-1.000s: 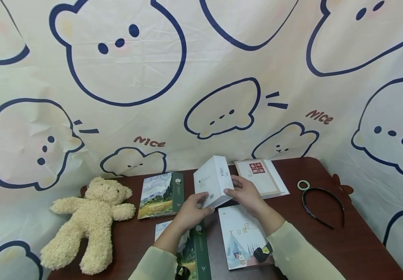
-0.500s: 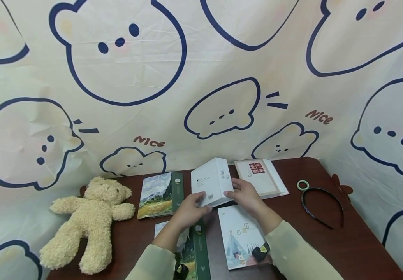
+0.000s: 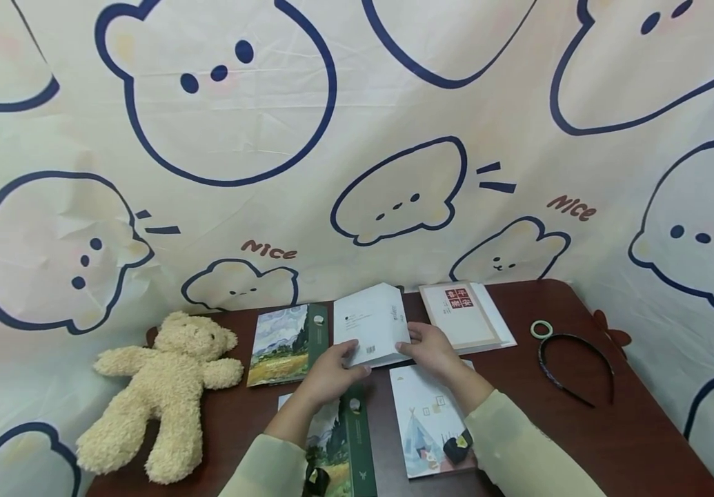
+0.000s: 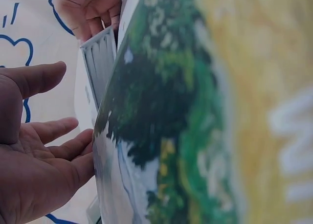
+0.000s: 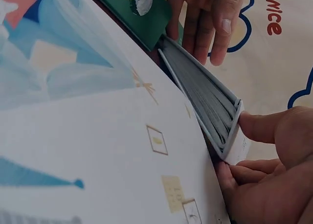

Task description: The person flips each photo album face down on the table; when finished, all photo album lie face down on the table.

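Observation:
A thick white hardcover book (image 3: 365,324) lies closed at the back of the table, its printed cover up and its spine to the right. The right hand (image 3: 432,353) pinches the spine's near end; in the right wrist view its thumb (image 5: 259,126) presses the upper edge with the fingers below. At the book's near left corner is the left hand (image 3: 332,376). In the left wrist view the thumb (image 4: 44,78) stands straight and apart from the book, and the fingers are relaxed. Grey page edges (image 5: 200,94) show between the covers.
Left of it lies a green-spined book (image 3: 279,345) with a painted cover; a similar one (image 3: 359,442) is under the left forearm. A white tent-print book (image 3: 421,428) and a cream book (image 3: 459,317) lie right. Teddy bear (image 3: 170,393), headband (image 3: 543,366) and green ring (image 3: 541,329) flank them.
The white book has come down from tilted and raised to nearly flat at the back, moving slightly left. Both hands moved with it; the left fingers have loosened.

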Demonstrator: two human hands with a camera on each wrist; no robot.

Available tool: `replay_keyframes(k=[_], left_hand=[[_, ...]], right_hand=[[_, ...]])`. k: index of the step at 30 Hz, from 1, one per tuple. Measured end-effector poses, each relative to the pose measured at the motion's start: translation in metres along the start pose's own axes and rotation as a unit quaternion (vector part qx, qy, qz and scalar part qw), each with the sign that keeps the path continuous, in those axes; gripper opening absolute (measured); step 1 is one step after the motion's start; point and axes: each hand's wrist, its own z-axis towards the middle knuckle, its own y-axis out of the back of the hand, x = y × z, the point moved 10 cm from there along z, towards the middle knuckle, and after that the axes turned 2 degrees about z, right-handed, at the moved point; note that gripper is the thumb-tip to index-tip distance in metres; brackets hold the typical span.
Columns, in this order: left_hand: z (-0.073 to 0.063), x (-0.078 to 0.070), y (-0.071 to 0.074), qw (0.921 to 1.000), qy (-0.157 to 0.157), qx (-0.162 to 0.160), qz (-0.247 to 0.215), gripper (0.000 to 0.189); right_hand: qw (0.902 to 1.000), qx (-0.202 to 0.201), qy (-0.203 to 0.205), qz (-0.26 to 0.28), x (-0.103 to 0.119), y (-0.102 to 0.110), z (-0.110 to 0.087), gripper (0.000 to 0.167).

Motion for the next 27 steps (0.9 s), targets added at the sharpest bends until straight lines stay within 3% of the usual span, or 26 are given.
replay_keyframes(k=[13, 27], left_hand=[[-0.0028, 0.0028, -0.0006, 0.9999, -0.003, 0.000, -0.010, 0.074], [-0.0076, -0.0009, -0.0012, 0.9995, -0.009, -0.002, -0.031, 0.074]], right_hand=[[0.9956, -0.004, 0.009, -0.094, 0.0020, -0.0010, -0.0010, 0.063], [0.9968, -0.004, 0.018, -0.078, 0.0022, 0.0012, -0.0034, 0.068]])
